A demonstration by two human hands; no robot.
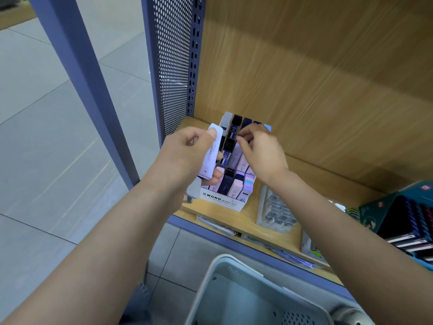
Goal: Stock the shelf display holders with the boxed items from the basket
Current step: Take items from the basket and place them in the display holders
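- Floor tiles (46,137): pale grey, left of the unit.
- Wooden back panel (316,78) and shelf board (309,174): light oak finish; the board carried everything below.
- Perforated side panel (174,66): blue-grey metal, closing the shelf's left end just beside the holder.
- Basket (210,277): pale grey plastic, low in front of the shelf edge, between the forearms.
- Dark green display box (379,207): far right on the board, filled with dark pens, well apart from the holder.
- Clear tray (276,209): flat on the board, just right of the holder, partly under the right wrist.
- MONO display holder (222,200): white card, at the board's left end, with boxed items (236,186) upright in rows, lilac, pink and navy.
- Left hand (182,156): fingers and thumb wrapped round a pale lilac box (212,151), held at the holder's left side and covering part of it.
- Right hand (262,151): fingers curled down onto the box tops in the middle rows; whether they pinched one could not be told.
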